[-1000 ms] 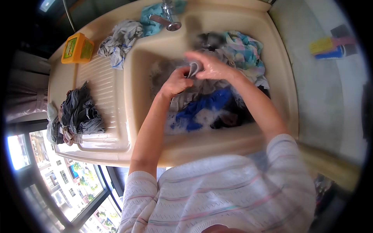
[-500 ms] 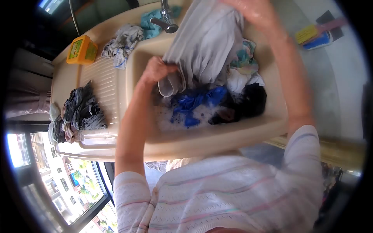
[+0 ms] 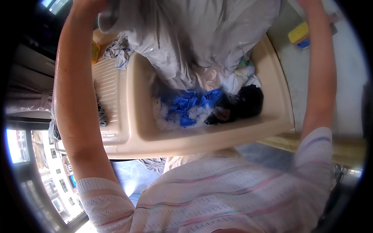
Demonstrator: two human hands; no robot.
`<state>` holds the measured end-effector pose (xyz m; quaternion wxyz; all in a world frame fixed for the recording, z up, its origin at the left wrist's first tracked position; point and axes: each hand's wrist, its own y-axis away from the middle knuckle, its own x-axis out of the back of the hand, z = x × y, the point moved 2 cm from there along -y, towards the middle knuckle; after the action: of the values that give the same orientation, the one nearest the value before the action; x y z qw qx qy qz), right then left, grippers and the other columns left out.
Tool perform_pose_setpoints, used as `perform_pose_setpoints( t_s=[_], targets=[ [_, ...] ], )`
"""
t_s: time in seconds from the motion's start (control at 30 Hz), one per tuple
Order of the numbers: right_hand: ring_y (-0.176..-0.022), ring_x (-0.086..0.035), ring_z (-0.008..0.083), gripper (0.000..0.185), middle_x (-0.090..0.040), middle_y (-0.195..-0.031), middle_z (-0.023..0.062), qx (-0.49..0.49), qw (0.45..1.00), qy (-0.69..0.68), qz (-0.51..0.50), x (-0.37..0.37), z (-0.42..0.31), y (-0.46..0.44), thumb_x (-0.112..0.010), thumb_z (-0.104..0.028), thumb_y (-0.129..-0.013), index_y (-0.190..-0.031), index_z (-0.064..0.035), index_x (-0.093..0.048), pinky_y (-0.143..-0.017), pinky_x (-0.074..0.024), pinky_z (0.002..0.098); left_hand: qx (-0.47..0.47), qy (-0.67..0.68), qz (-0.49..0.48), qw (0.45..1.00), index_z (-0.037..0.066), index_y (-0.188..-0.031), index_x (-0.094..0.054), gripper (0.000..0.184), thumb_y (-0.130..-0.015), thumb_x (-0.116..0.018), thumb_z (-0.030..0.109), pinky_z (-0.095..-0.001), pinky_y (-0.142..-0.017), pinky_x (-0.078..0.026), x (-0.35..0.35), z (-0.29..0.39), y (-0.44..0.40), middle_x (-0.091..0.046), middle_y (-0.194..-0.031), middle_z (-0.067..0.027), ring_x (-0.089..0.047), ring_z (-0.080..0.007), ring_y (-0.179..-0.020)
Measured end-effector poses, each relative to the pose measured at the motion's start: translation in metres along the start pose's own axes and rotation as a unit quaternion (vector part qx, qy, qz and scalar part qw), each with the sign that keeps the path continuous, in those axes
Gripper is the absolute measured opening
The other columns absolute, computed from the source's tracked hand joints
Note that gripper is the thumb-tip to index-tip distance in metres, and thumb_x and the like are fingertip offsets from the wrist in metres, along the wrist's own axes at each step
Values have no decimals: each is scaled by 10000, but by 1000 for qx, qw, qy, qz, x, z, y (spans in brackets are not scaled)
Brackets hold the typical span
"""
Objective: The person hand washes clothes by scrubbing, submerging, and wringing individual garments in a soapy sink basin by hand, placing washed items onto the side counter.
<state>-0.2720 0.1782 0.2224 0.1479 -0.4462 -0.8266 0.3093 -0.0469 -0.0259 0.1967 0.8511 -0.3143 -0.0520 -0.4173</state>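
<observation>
A wide, wet grey garment (image 3: 202, 35) hangs spread out above the sink, its lower folds reaching down into it. My left hand (image 3: 91, 5) holds it up at the top left, the fingers cut off by the frame edge. At the top right only the lower part of my right hand (image 3: 310, 2) shows; it is raised on the garment's other side with its fingers out of frame. Below, a blue cloth (image 3: 184, 103) lies in suds in the beige sink (image 3: 194, 139). Beside it are a black cloth (image 3: 248, 101) and a white cloth (image 3: 233, 82).
On the ribbed drainboard (image 3: 110, 83) sits a crumpled light grey cloth (image 3: 117, 50). A yellow tub (image 3: 95, 51) and dark clothes (image 3: 102, 116) are partly behind my left arm. A yellow and blue brush (image 3: 299, 34) rests on the counter to the right.
Both hands have gone up and apart, the left one out of the sink area. The grey garment is now lifted and spread much wider, covering the tap.
</observation>
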Motion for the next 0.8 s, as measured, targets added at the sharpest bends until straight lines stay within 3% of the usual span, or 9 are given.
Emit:
perform_pose_setpoints(
  t_s=[0.03,0.1,0.17,0.27,0.37,0.47,0.63,0.7,0.8],
  targets=[
    [-759,-583,120,279,-624,-872,59,-10,998,16,-67,17,23,13,-644,-176,-776,-970,18,-595,-699,-468,255,-45,4,-44,998,-19,-787,-602,145,-677,-514,14,-239,-523,-435,2,-5,2,-593,-694,-60,-546,-123,-569],
    [-778,-577,112,328,-625,-872,55,-99,976,46,-186,53,82,59,-666,-196,-753,-1005,0,-593,-719,-460,258,-299,-371,-168,863,52,-940,-642,278,-701,-509,97,-290,-728,-467,17,-75,7,-632,-875,-132,-605,-248,-774],
    [-862,-570,129,296,-619,-947,57,-312,903,90,-280,47,104,116,-656,-123,-736,-1001,-5,-595,-783,-445,275,28,-317,-285,904,32,-915,-638,287,-643,-593,113,-294,-712,-462,-14,-88,59,-630,-856,-137,-596,-233,-749],
    [-845,-561,170,350,-622,-914,87,-331,754,191,-534,27,166,196,-677,-206,-712,-980,3,-594,-774,-430,279,-13,-261,-412,873,103,-816,-650,236,-597,-561,99,-354,-694,-478,-56,-156,141,-630,-778,-101,-604,-276,-758],
    [-877,-565,190,375,-613,-935,124,-320,647,261,-641,8,208,247,-673,-219,-722,-1000,15,-582,-784,-438,299,124,-302,-502,801,100,-901,-641,302,-606,-600,152,-338,-724,-466,-86,-203,209,-624,-861,-123,-593,-279,-809],
    [-861,-568,151,392,-622,-907,102,-381,680,115,-616,-25,234,233,-658,-271,-726,-1008,-7,-591,-768,-442,270,145,-208,-596,762,88,-952,-628,355,-612,-629,189,-350,-757,-460,-92,-222,227,-617,-903,-140,-585,-288,-839],
    [-916,-563,264,415,-582,-991,128,-110,887,316,-319,-96,319,229,-640,-323,-718,-1074,-121,-566,-789,-451,365,272,-163,-378,870,74,-1012,-611,450,-637,-682,313,-391,-835,-425,-82,-232,171,-586,-1024,-127,-534,-307,-955],
    [-915,-544,326,303,-556,-955,160,-78,792,471,-380,-95,316,275,-572,-278,-770,-1010,-96,-545,-776,-440,433,221,-344,-156,899,67,-1125,-540,573,-641,-692,334,-389,-878,-400,-83,-283,175,-523,-1126,-161,-482,-320,-1046],
    [-809,-582,329,193,-589,-860,157,-166,669,467,-554,-69,275,323,-498,-163,-764,-915,-65,-569,-704,-450,445,310,-303,-21,901,42,-1244,-399,744,-636,-699,349,-383,-933,-365,-94,-323,195,-448,-1197,-200,-443,-341,-1094]
  ],
)
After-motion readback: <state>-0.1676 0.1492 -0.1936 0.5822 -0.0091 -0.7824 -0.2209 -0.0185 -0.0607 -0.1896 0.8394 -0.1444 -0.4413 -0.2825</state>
